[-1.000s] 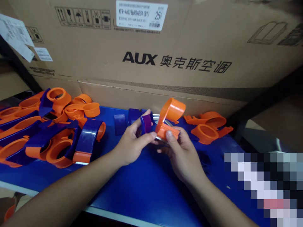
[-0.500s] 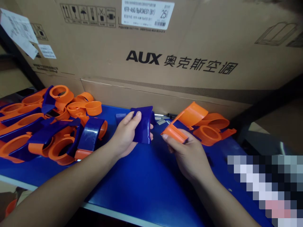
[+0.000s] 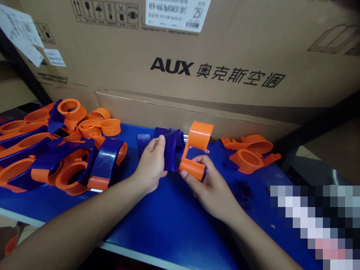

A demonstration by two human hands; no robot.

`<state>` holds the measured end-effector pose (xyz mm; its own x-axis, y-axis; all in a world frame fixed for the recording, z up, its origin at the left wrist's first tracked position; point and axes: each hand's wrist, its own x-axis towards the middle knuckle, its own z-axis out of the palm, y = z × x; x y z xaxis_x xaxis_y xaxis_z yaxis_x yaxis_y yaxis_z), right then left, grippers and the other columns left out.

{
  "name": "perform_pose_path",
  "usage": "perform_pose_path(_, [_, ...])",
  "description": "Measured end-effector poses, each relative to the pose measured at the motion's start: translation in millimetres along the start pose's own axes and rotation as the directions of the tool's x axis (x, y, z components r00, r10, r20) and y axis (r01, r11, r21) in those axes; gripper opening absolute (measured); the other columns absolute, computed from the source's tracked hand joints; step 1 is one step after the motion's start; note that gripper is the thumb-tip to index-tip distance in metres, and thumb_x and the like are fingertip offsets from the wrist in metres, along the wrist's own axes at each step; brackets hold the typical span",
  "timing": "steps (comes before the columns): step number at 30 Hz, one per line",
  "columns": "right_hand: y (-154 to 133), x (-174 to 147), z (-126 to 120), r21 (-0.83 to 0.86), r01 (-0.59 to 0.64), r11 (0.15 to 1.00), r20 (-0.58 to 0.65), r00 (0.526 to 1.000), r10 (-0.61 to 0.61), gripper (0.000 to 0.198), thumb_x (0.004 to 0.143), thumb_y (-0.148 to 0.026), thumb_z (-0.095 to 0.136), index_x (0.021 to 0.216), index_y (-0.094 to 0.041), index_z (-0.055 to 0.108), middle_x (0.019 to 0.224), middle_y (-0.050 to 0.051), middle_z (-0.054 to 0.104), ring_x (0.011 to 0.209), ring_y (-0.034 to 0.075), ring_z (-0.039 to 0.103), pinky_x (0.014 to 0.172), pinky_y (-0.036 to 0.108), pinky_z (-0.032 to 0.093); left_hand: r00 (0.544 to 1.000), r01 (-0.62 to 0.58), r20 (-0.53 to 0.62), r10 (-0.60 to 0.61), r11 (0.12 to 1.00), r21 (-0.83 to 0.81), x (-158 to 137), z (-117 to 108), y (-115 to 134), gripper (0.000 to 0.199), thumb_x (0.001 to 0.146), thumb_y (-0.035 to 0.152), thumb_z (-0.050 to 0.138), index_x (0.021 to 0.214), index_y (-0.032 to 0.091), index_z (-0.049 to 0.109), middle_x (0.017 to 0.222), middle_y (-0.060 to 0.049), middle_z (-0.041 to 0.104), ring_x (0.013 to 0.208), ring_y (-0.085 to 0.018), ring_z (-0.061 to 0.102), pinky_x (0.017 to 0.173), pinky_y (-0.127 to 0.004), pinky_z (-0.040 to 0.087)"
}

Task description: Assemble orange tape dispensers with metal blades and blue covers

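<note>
My left hand [image 3: 150,163] is closed round a curved dark blue plastic cover [image 3: 170,152], its thumb lying along the near side. An orange plastic tape dispenser frame [image 3: 194,169], with a round hub at its top, is pinched in my right hand [image 3: 206,183]. The two parts are close together above the blue tabletop [image 3: 157,225]; whether their edges touch I cannot tell. Behind my left hand lie more blue covers [image 3: 144,140], partly hidden. A few metal strips [image 3: 186,138] show behind the held parts.
At the left is a pile of orange and blue tape dispensers [image 3: 102,159]. Several loose orange frames [image 3: 247,160] lie on the right. A large cardboard box [image 3: 118,71] stands along the back. Small dark pieces [image 3: 244,189] lie right of my right hand.
My right hand has moved left with the orange frame, bringing it up to the blue cover and turning it more upright. The cover in my left hand has turned more edge-on.
</note>
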<state>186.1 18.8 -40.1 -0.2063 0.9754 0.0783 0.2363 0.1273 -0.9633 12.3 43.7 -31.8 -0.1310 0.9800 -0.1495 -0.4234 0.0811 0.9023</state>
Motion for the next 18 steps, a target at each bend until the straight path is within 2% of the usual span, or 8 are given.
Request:
perform_pose_path(2, [0, -1, 0, -0.062, 0.047, 0.997, 0.017, 0.999, -0.046, 0.03, 0.092, -0.046, 0.076, 0.1, -0.028, 0.053, 0.082, -0.002, 0.059, 0.067, 0.015, 0.049, 0.058, 0.026, 0.041, 0.998, 0.053, 0.031, -0.051, 0.998, -0.038, -4, 1, 1, 0.052, 0.089, 0.072, 0.065, 0.091, 0.02, 0.06, 0.063, 0.006, 0.049, 0.04, -0.005, 0.04, 0.035, -0.015, 0.021])
perform_pose_path(4, [-2, -1, 0, -0.081, 0.081, 0.993, 0.033, 0.996, -0.079, 0.029, 0.093, -0.046, 0.075, 0.102, -0.027, 0.054, 0.089, -0.001, 0.061, 0.072, 0.015, 0.051, 0.063, 0.027, 0.044, 0.994, 0.089, 0.071, -0.087, 0.995, -0.039, -9, 3, 4, 0.051, 0.084, 0.069, 0.073, 0.092, 0.021, 0.058, 0.066, 0.006, 0.051, 0.042, -0.005, 0.041, 0.035, -0.016, 0.019])
perform_pose_path(7, [-4, -1, -1, -0.053, 0.103, 0.993, 0.051, 0.994, -0.1, 0.028, 0.093, -0.044, 0.075, 0.104, -0.027, 0.056, 0.089, -0.001, 0.062, 0.072, 0.015, 0.052, 0.066, 0.029, 0.045, 0.992, 0.081, 0.092, -0.082, 0.997, 0.016, -13, 3, 9, 0.054, 0.07, 0.046, 0.09, 0.106, 0.025, 0.056, 0.075, 0.006, 0.06, 0.049, -0.006, 0.05, 0.037, -0.014, 0.023])
perform_pose_path(9, [-6, -1, -1, -0.063, 0.116, 0.991, 0.063, 0.992, -0.112, 0.025, 0.092, -0.042, 0.077, 0.101, -0.027, 0.06, 0.087, -0.001, 0.063, 0.074, 0.016, 0.054, 0.068, 0.029, 0.045, 0.992, 0.07, 0.107, -0.073, 0.997, 0.027, -13, 2, 10, 0.053, 0.067, 0.035, 0.089, 0.108, 0.026, 0.056, 0.076, 0.007, 0.06, 0.05, -0.006, 0.051, 0.039, -0.014, 0.026])
perform_pose_path(11, [-6, -1, -2, -0.09, 0.129, 0.988, 0.074, 0.99, -0.123, 0.022, 0.091, -0.041, 0.079, 0.097, -0.026, 0.065, 0.087, 0.0, 0.067, 0.076, 0.017, 0.057, 0.07, 0.031, 0.046, 0.987, 0.081, 0.137, -0.079, 0.997, -0.01, -9, -1, 10, 0.041, 0.072, 0.037, 0.08, 0.106, 0.025, 0.06, 0.071, 0.008, 0.055, 0.047, -0.007, 0.046, 0.039, -0.016, 0.03])
perform_pose_path(13, [-7, -1, -2, -0.11, 0.141, 0.984, 0.075, 0.988, -0.133, 0.019, 0.09, -0.04, 0.08, 0.095, -0.025, 0.069, 0.089, 0.001, 0.071, 0.079, 0.019, 0.06, 0.072, 0.032, 0.047, 0.986, 0.097, 0.139, -0.09, 0.994, -0.046, -5, -3, 8, 0.035, 0.079, 0.045, 0.071, 0.105, 0.022, 0.065, 0.069, 0.006, 0.055, 0.047, -0.009, 0.048, 0.042, -0.02, 0.039])
perform_pose_path(15, [-7, -1, -1, -0.119, 0.147, 0.982, 0.068, 0.988, -0.14, 0.018, 0.089, -0.04, 0.081, 0.094, -0.026, 0.072, 0.089, 0.001, 0.073, 0.079, 0.02, 0.062, 0.072, 0.032, 0.048, 0.992, 0.091, 0.098, -0.086, 0.995, -0.042, -1, -4, 6, 0.042, 0.086, 0.054, 0.064, 0.107, 0.018, 0.069, 0.072, 0.001, 0.063, 0.052, -0.012, 0.057, 0.05, -0.025, 0.049])
perform_pose_path(18, [-7, -2, -1, -0.137, 0.157, 0.978, 0.061, 0.987, -0.15, 0.016, 0.088, -0.04, 0.081, 0.091, -0.026, 0.073, 0.088, 0.002, 0.075, 0.079, 0.021, 0.064, 0.069, 0.032, 0.049, 0.997, 0.042, 0.063, -0.041, 0.999, 0.0, 2, -4, 3, 0.052, 0.092, 0.062, 0.058, 0.11, 0.016, 0.072, 0.075, -0.004, 0.072, 0.058, -0.017, 0.066, 0.057, -0.029, 0.054])
